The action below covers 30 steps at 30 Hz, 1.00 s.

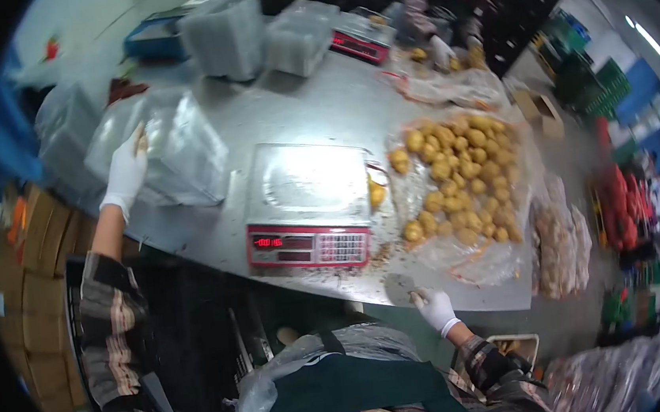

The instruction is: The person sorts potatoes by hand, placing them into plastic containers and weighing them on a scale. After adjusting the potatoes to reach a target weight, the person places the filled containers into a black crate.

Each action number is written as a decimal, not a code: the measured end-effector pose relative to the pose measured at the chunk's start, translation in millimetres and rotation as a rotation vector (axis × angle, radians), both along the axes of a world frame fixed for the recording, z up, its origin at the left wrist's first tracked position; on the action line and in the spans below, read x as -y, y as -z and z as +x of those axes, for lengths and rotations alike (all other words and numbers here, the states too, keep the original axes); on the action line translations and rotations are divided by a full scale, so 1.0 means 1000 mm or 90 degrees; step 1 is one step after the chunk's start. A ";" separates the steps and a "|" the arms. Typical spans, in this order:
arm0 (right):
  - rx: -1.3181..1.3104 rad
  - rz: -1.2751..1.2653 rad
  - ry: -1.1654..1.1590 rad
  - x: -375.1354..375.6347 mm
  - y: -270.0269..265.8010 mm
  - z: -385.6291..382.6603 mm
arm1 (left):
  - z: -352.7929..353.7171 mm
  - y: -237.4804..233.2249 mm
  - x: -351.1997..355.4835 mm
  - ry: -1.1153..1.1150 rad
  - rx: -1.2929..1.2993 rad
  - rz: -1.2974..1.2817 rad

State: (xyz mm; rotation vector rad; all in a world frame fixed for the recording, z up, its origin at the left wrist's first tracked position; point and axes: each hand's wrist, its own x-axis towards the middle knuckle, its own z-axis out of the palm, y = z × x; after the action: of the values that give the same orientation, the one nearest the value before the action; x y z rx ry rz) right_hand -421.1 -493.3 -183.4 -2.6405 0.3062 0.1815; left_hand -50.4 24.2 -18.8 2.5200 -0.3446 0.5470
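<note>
My left hand (pixel 128 171), in a white glove with fingertips showing, is at a stack of clear plastic trays (pixel 182 153) on the left of the table. Its fingers close at the upper edge of the trays. Over the table's front edge is my right hand (pixel 436 311), also white-gloved, with its fingers drawn together; whatever they hold, if anything, is too small to make out. Between the hands stands a red digital scale (pixel 308 184) with a bare metal pan and a lit display. Loose potatoes (pixel 462 173) lie on an opened plastic bag to its right.
More stacked clear trays (pixel 225 37) stand at the back beside a second red scale (pixel 361 38). Across the metal table (pixel 322 119), a gloved person (pixel 450 4) handles potatoes. A filled bag (pixel 556 240) is beyond the right edge. Cardboard boxes (pixel 45 305) are stacked at left.
</note>
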 end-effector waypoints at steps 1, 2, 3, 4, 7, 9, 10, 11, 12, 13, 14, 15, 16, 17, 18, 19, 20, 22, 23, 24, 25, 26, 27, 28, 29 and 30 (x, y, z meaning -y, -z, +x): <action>-0.021 0.035 0.075 0.017 0.005 -0.018 | 0.014 0.008 0.005 -0.037 -0.056 0.026; 0.027 0.098 0.123 0.037 0.020 -0.034 | 0.034 0.027 0.003 -0.100 -0.117 0.078; 0.033 0.109 0.163 0.055 0.031 -0.043 | 0.055 0.043 -0.001 -0.165 -0.178 0.133; 0.037 0.122 0.201 0.071 0.040 -0.053 | 0.065 0.048 -0.003 -0.138 -0.168 0.049; 0.060 0.162 0.290 0.112 0.044 -0.066 | 0.057 0.043 0.009 -0.128 -0.130 -0.129; 0.091 0.181 0.318 0.136 0.045 -0.064 | 0.051 0.042 0.006 -0.121 -0.073 -0.075; 0.110 0.182 0.321 0.149 0.047 -0.061 | 0.049 0.038 0.007 -0.122 -0.086 -0.068; 0.130 0.181 0.323 0.160 0.049 -0.058 | 0.048 0.033 0.008 -0.124 -0.098 -0.062; 0.124 0.174 0.334 0.170 0.051 -0.053 | 0.052 0.032 0.010 -0.127 -0.100 -0.025; 0.118 0.168 0.341 0.178 0.053 -0.046 | 0.055 0.030 0.010 -0.133 -0.102 0.012; 0.112 0.162 0.346 0.184 0.055 -0.037 | 0.058 0.029 0.004 -0.142 -0.103 0.049; 0.107 0.157 0.348 0.190 0.058 -0.030 | 0.063 0.034 -0.009 -0.150 -0.112 0.006; 0.151 0.185 0.340 0.197 0.069 -0.024 | 0.072 0.044 -0.026 -0.157 -0.119 -0.037; 0.154 0.190 0.338 0.201 0.069 -0.016 | 0.080 0.051 -0.039 -0.164 -0.125 -0.080; 0.156 0.194 0.336 0.202 0.069 -0.006 | 0.083 0.056 -0.049 -0.173 -0.115 -0.108; 0.158 0.196 0.333 0.204 0.068 0.004 | 0.079 0.057 -0.047 -0.203 -0.089 -0.149; 0.130 0.199 0.337 0.204 0.056 0.014 | 0.075 0.056 -0.045 -0.234 -0.063 -0.188; 0.160 0.265 0.347 0.209 0.061 0.029 | 0.064 0.049 -0.028 -0.313 0.122 -0.227; 0.175 0.297 0.355 0.209 0.063 0.035 | 0.048 0.032 0.003 -0.357 0.203 -0.167; 0.185 0.303 0.358 0.207 0.058 0.042 | 0.026 0.006 0.040 -0.399 0.284 -0.108; 0.197 0.306 0.358 0.207 0.051 0.050 | 0.005 -0.008 0.075 -0.442 0.365 -0.052; 0.210 0.306 0.358 0.207 0.041 0.059 | -0.010 -0.010 0.103 -0.383 0.367 -0.017; 0.223 0.306 0.357 0.209 0.036 0.068 | -0.025 -0.011 0.128 -0.324 0.369 0.017; 0.229 0.334 0.380 0.213 0.048 0.080 | -0.040 -0.010 0.148 -0.268 0.369 0.052; 0.238 0.313 0.378 0.215 0.052 0.095 | -0.052 0.005 0.166 -0.166 0.308 0.026; 0.248 0.294 0.373 0.217 0.055 0.114 | -0.067 0.019 0.194 -0.105 0.319 0.137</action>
State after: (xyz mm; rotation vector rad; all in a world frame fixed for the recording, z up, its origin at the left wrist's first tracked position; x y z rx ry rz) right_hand -306.9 -710.7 -238.0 -1.9757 0.7750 -0.4010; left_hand -117.1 -169.4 -37.3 2.6015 -0.3948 1.2753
